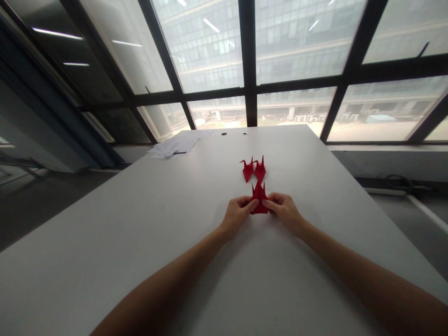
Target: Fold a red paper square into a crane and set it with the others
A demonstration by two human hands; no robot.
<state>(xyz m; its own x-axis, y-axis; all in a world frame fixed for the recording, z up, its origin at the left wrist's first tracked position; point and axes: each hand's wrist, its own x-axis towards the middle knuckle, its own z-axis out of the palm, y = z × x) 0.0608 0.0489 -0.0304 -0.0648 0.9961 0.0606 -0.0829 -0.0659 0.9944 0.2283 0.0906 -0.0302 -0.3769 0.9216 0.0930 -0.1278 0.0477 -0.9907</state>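
Observation:
Between my two hands is a red origami crane, its pointed tips standing up and its wide edge toward me. My left hand pinches its left side, thumb on the near face. On the opposite side my right hand grips it in the same way, the thumb pressed near the middle. The fingers behind the paper are partly hidden. Just beyond the held paper, two more red paper cranes, a left crane and a right crane, rest side by side on the table.
The white table stretches away toward large windows. White paper sheets lie at its far left, with a dark pen-like object on them. A round dark hole shows near the far edge. A cable lies beyond the right side.

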